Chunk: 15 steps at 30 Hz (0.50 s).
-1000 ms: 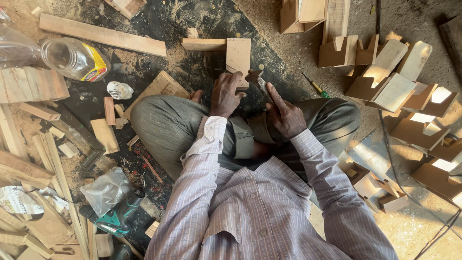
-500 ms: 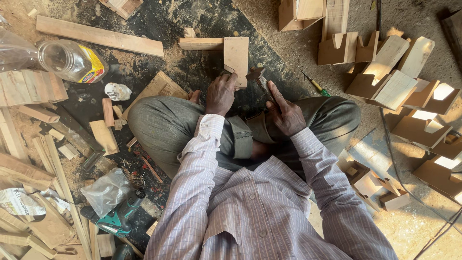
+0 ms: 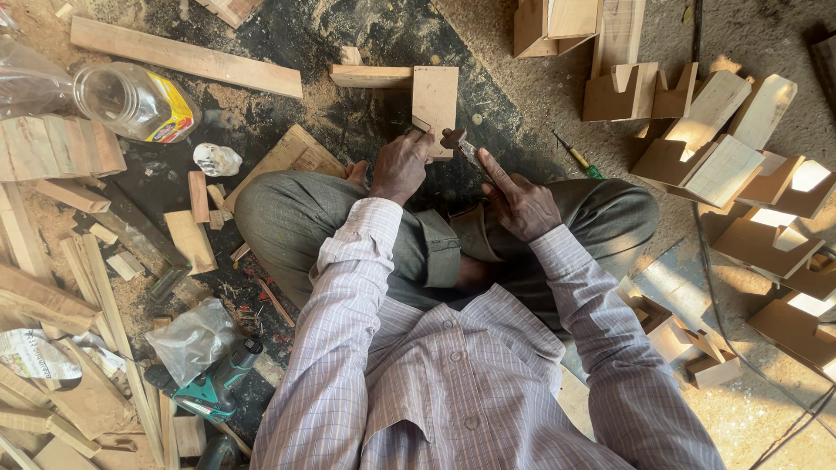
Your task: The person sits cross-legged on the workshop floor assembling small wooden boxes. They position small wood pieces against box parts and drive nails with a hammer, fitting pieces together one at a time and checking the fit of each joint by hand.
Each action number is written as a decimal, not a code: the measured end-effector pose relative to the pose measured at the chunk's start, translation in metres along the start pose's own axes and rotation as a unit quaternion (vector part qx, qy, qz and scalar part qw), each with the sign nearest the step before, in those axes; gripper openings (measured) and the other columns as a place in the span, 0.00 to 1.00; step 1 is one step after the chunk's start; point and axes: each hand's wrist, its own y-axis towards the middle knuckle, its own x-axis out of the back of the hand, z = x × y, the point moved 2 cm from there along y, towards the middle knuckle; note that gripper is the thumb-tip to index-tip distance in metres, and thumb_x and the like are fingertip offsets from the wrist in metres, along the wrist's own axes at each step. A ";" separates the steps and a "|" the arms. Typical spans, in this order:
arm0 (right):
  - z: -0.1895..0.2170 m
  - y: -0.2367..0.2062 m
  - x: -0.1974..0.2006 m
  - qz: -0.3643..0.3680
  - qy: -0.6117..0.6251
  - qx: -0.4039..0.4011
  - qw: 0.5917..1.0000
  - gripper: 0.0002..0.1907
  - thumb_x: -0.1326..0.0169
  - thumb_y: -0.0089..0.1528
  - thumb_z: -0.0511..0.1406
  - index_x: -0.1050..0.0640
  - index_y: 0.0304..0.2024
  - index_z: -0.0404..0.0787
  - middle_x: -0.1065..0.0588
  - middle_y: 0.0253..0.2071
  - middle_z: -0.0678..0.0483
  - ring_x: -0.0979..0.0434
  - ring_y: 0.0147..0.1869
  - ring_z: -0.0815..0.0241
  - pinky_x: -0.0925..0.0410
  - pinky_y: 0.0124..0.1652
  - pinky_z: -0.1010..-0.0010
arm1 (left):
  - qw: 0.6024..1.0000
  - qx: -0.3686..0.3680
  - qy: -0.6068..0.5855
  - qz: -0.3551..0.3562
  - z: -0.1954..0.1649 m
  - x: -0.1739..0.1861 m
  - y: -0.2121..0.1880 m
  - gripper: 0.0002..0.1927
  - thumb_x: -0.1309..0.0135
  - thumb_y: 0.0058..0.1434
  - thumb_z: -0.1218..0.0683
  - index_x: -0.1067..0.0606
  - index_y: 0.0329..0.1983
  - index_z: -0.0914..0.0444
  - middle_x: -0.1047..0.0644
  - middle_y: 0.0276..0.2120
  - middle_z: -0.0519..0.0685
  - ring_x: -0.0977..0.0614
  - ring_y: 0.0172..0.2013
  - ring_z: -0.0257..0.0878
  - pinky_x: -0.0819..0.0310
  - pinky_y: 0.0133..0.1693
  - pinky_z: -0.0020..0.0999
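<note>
The person sits cross-legged on the sawdust-covered floor. The left hand is clenched around the near edge of a flat wooden block, fingers pressing on its lower corner; the block lies on the floor just ahead of the knees, joined at its far end to a short wooden strip. The right hand grasps a small hammer, forefinger stretched along the handle, with the head just beside the block's near edge.

To the left a clear plastic jar lies on its side, open mouth toward the left; it looks empty. A crumpled clear bag lies beside a green cordless drill; its contents cannot be told. A green-and-yellow screwdriver lies near the right knee. Notched wooden pieces are heaped on the right, and a long plank lies at upper left.
</note>
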 end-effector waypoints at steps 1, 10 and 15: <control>-0.001 -0.001 0.000 0.005 -0.008 0.002 1.000 0.33 0.47 0.72 0.43 0.42 0.77 0.61 0.24 0.31 0.49 0.23 0.26 0.47 0.29 0.26 0.55 | 1.000 0.002 -0.001 0.003 0.000 0.000 0.000 0.22 0.40 0.63 0.58 0.25 0.60 0.63 0.19 0.46 0.56 0.16 0.45 0.50 0.19 0.47 0.43; -0.007 0.000 -0.003 0.039 -0.070 0.036 0.996 0.33 0.47 0.72 0.44 0.42 0.77 0.58 0.25 0.29 0.49 0.26 0.21 0.51 0.29 0.23 0.57 | 1.000 0.011 -0.011 0.001 0.002 -0.002 0.003 0.20 0.40 0.62 0.60 0.23 0.59 0.62 0.18 0.44 0.54 0.15 0.44 0.48 0.19 0.45 0.41; -0.003 -0.003 0.002 -0.079 0.038 0.070 0.994 0.33 0.50 0.75 0.42 0.47 0.79 0.58 0.24 0.37 0.46 0.24 0.25 0.50 0.29 0.24 0.60 | 1.000 -0.004 -0.018 -0.023 -0.001 0.006 0.001 0.21 0.41 0.60 0.64 0.22 0.58 0.63 0.18 0.43 0.54 0.16 0.42 0.49 0.19 0.43 0.43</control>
